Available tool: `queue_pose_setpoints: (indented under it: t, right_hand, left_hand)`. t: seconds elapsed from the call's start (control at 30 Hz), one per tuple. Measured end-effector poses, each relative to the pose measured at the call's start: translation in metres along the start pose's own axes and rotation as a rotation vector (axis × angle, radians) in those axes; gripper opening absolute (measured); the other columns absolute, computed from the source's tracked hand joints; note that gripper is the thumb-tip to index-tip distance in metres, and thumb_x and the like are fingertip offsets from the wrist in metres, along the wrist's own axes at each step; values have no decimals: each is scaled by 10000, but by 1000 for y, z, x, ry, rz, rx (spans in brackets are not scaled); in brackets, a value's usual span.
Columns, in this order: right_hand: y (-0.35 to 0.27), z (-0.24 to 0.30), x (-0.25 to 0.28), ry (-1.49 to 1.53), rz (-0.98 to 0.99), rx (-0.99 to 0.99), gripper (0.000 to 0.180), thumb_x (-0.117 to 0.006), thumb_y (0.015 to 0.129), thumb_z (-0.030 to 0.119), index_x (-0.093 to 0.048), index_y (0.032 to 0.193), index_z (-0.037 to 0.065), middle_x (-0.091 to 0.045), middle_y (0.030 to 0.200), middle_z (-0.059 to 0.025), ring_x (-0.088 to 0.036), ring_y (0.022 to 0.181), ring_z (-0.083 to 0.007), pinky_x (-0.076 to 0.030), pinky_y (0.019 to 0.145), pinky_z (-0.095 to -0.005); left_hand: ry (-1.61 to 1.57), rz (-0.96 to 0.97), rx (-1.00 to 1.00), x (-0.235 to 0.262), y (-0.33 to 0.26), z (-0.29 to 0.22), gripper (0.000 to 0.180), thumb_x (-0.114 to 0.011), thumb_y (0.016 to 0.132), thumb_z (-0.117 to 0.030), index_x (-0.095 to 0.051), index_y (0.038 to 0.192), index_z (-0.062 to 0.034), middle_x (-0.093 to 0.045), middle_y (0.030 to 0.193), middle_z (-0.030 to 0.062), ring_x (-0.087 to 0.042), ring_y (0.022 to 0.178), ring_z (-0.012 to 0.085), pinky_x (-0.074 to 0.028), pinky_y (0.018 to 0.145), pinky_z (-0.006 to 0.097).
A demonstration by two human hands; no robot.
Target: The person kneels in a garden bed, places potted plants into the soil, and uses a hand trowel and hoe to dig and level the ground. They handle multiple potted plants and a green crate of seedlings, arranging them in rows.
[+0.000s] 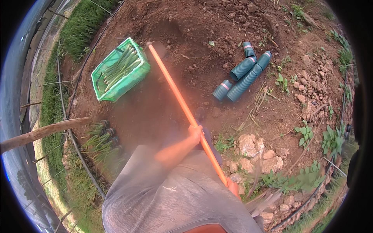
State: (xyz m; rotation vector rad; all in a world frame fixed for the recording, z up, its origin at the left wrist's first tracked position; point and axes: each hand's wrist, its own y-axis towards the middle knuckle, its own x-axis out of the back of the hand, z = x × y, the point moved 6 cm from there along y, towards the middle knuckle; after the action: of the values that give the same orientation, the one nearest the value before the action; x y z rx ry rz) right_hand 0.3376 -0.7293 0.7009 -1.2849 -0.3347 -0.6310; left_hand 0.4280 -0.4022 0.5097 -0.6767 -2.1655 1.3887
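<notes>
A hoe with a long orange handle [175, 90] slants across the middle, from my right side up to the far left. My left hand [195, 133] is wrapped round the middle of the handle. Lower down, my right hand [233, 188] grips the handle's near end, partly hidden beside my grey shirt. The hoe's blade [158, 49] is blurred and rests at or just above the brown soil. Just left of the blade stands a green plastic crate [128, 86], with long green stalks [122, 69] lying in it.
Stacks of nested dark green pots [244, 81] lie on the soil at the right. Pale rocks [260, 153] and weeds are near my right side. A wooden pole [46, 134] juts in from the left, above potted grassy plants [103, 141]. Black hose [79, 155] runs along the left.
</notes>
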Motion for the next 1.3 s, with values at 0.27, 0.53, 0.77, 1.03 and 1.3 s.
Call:
queue_pose_setpoints:
  t: [0.27,0.53,0.77,1.03,1.3]
  right_hand:
    - [19,17,-59,47,-222,52,172,-671,782,219,-623,941,173,-645,690,-175,-642,689,-418,-498,610,-496]
    - [47,66,-30,232,-419,164,155,-673,785,157,-614,926,132,-650,724,-199,-640,728,-434,-485,622,-485]
    - [151,137,115,418,-445,374,287,-740,767,193,-572,957,60,-642,786,-207,-650,790,-417,-493,679,-469]
    - [373,223,210,246,-287,392,371,-768,758,207,-590,1015,9,-665,849,-201,-669,809,-336,-501,752,-436]
    - [499,182,198,7,-12,198,504,-774,768,184,-470,1107,-31,-648,953,-218,-685,694,-327,-563,551,-421]
  left_hand:
    - [2,267,-324,10,-75,-103,313,-648,827,-20,-445,1065,0,-590,807,113,-607,574,209,-523,507,353]
    - [-72,604,-580,-20,-146,-196,477,-676,845,-54,-416,1242,-6,-592,919,94,-607,695,164,-533,628,314]
    - [243,601,-798,-107,-139,-312,563,-629,940,-233,-346,1368,0,-610,1027,135,-650,879,204,-545,739,351]
    - [234,546,-497,-22,-61,-263,504,-477,1002,-508,-570,1304,-116,-664,1046,81,-633,905,171,-533,760,342]
    - [-225,-126,-134,247,-97,-67,581,-466,1005,-503,-471,1413,-89,-658,1192,182,-664,1046,289,-548,827,395]
